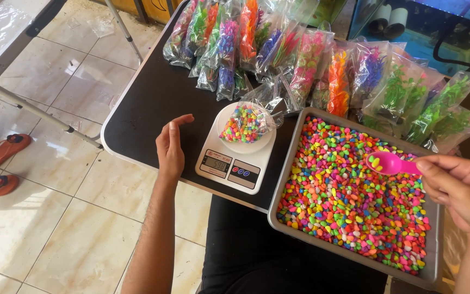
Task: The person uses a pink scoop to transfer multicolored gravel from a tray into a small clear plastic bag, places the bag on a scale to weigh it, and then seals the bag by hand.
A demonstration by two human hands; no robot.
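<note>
Holding pink scoop in right hand.

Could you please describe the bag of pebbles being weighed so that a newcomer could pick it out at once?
On the black table, left of the grey tray of coloured pebbles, stands a white kitchen scale. The clear bag of pebbles sits open on its round platform. Unlike the sealed bags of plastic plants behind, it holds loose multicoloured stones.

Pink scoop, multicolour pebbles, grey tray, white scale, black table.
</note>
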